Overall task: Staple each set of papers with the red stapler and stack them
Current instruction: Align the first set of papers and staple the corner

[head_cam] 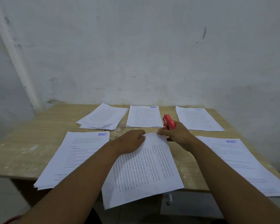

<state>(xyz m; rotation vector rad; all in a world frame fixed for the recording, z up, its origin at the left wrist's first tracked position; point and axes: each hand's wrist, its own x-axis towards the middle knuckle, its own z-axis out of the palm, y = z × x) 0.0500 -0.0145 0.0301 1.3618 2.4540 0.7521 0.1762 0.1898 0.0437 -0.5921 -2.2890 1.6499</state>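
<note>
A set of printed papers (pixel 144 168) lies in front of me, hanging over the table's near edge. My left hand (pixel 131 141) pinches its far edge at the top left. My right hand (pixel 176 135) grips the red stapler (pixel 169 122) and its fingertips touch the set's far right corner. The stapler's nose points up and away, clear of the paper. Other sets lie around: one at the near left (pixel 74 157), one at the near right (pixel 246 164), and three along the back, a loose pile at the left (pixel 103 117), one in the middle (pixel 145 117) and one at the right (pixel 198 118).
The wooden table (pixel 31 143) stands against a grey wall (pixel 136 54). A white pipe (pixel 14 50) runs down the wall at the left. Bare tabletop shows at the far left.
</note>
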